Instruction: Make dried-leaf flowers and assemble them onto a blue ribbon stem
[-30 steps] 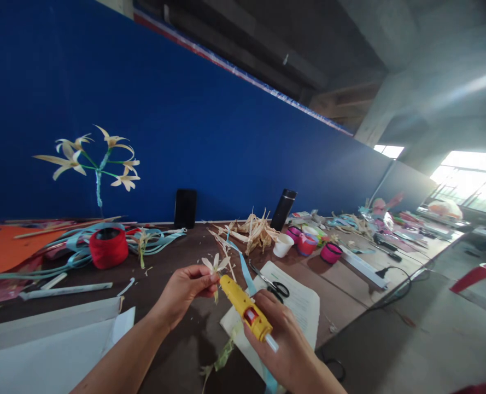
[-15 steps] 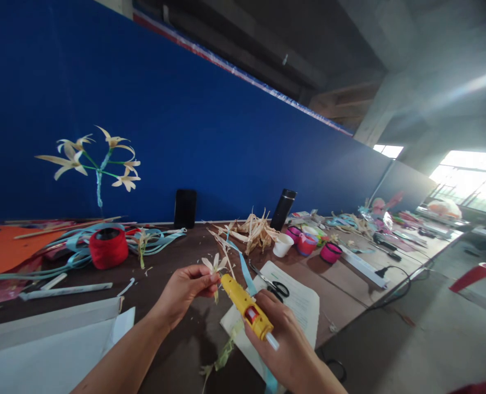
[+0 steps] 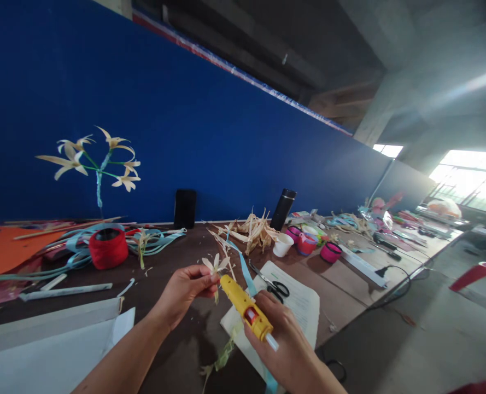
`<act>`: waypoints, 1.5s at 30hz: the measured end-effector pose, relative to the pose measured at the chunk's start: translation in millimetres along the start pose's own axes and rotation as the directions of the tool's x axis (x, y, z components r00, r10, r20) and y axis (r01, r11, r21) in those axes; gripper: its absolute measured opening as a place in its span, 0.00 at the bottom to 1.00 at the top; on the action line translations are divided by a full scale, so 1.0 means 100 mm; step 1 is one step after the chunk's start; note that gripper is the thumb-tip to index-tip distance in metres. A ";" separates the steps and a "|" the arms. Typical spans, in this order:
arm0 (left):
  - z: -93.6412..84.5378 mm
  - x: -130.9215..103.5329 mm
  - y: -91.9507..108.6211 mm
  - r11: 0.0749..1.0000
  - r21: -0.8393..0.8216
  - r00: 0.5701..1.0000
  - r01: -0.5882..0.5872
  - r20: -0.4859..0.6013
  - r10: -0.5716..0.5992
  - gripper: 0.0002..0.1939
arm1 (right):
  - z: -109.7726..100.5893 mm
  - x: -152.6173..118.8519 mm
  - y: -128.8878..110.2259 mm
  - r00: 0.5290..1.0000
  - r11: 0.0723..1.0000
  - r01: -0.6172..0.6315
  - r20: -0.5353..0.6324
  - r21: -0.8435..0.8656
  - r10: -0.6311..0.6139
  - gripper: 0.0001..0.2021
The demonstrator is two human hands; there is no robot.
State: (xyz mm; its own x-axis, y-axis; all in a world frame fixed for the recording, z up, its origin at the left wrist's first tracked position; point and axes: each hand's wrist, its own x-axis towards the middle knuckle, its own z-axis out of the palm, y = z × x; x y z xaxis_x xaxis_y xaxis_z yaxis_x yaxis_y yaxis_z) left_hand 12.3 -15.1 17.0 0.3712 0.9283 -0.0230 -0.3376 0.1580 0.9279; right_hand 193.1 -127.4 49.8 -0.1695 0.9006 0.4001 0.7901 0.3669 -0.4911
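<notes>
My left hand pinches a small pale husk flower between thumb and fingertips, its petals spread upward. My right hand is wrapped round a yellow hot glue gun, with a clear glue stick poking out of its rear end. The gun's nozzle is right at the flower, close to my left fingertips; whether it touches is hidden. Beyond my right hand, black-handled scissors lie on a printed paper booklet. A light blue ribbon runs behind the gun.
At the left stands a stem of several husk flowers beside a red ribbon roll. Along the back are a black phone, dried husks, a dark flask and a white cup. A white power strip lies at right.
</notes>
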 end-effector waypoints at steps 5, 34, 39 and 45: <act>0.00 0.00 0.00 1.000 -0.008 1.000 -0.002 0.004 0.002 0.11 | 0.00 0.00 0.01 1.000 1.000 0.005 -0.013 -0.023 -0.006 0.06; -0.02 0.01 -0.02 1.000 -0.027 1.000 -0.014 0.025 0.015 0.10 | -0.02 -0.01 0.01 0.997 0.996 0.070 -0.034 0.053 -0.069 0.07; -0.01 0.01 0.00 0.999 -0.038 1.000 -0.002 0.026 0.003 0.10 | -0.05 -0.03 0.04 0.990 0.989 0.124 -0.080 0.083 -0.118 0.10; -0.01 0.00 0.01 0.998 -0.062 1.000 -0.003 0.002 0.003 0.11 | -0.10 -0.09 0.12 0.973 0.984 0.158 -0.182 0.080 -0.142 0.10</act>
State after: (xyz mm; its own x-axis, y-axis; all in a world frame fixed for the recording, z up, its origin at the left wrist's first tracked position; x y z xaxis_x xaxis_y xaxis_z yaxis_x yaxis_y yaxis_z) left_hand 11.8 -14.7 17.3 0.3723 0.9279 -0.0195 -0.3918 0.1761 0.9030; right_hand 209.4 -133.3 48.0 -0.1696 0.7821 0.5997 0.7040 0.5220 -0.4816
